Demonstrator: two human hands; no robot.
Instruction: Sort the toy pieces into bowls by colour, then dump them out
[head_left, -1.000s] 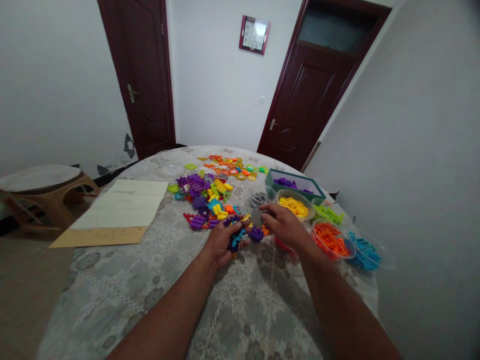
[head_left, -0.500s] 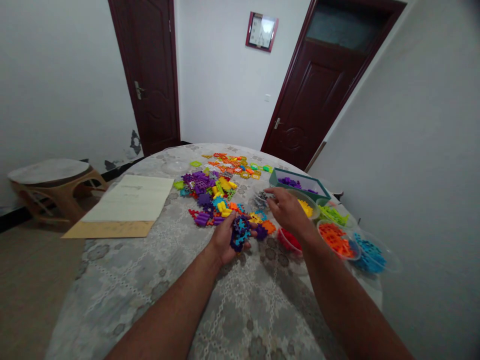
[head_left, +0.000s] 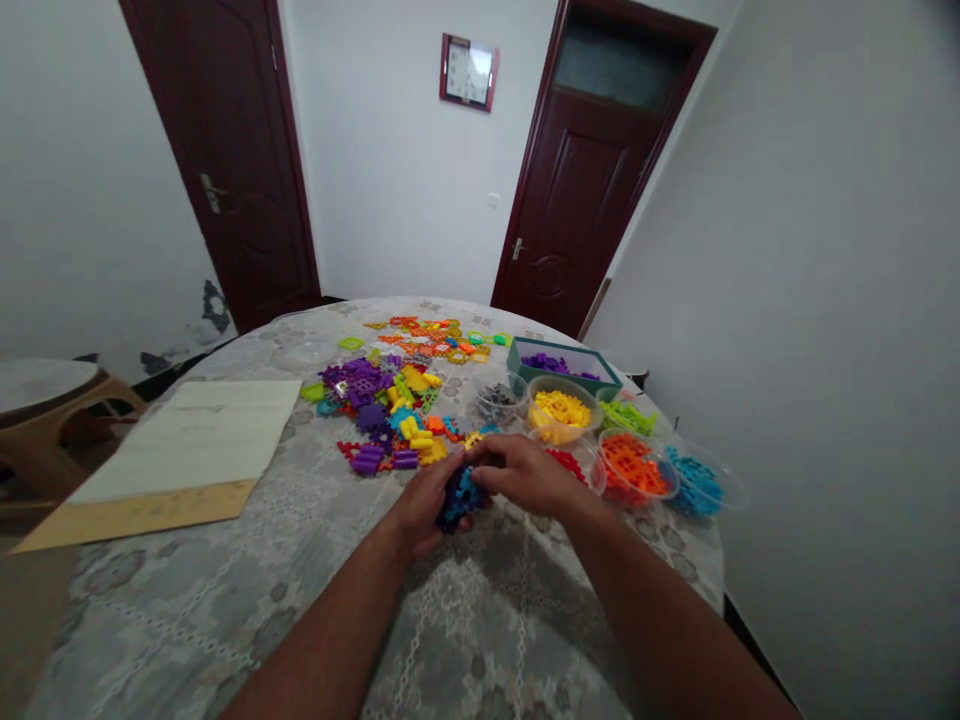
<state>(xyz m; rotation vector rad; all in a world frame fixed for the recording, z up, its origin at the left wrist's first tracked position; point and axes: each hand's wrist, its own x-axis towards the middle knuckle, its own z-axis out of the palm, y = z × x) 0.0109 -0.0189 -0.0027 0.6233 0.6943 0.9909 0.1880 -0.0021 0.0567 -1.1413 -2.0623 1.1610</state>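
My left hand (head_left: 426,505) is wrapped around a cluster of dark purple and blue interlocking plastic pieces (head_left: 460,496), held low over the table. My right hand (head_left: 517,472) bends over the top of that cluster, its fingertips pinched together against it. Whatever small piece sits between those right fingertips is hidden. Just beyond the hands lies a mixed pile of plastic building pieces (head_left: 371,400) in purple, yellow, blue and red. A bowl of red pieces (head_left: 574,465) stands by the right wrist, partly covered by it.
On the right stand bowls of grey pieces (head_left: 496,400), yellow pieces (head_left: 561,410), orange pieces (head_left: 634,470), blue pieces (head_left: 694,482) and green pieces (head_left: 628,418). Behind them is a green-rimmed box (head_left: 607,372) with purple pieces. A paper sheet (head_left: 195,440) lies left.
My right hand has come back from above the grey-piece bowl to the cluster in my left hand. The view has turned slightly right.
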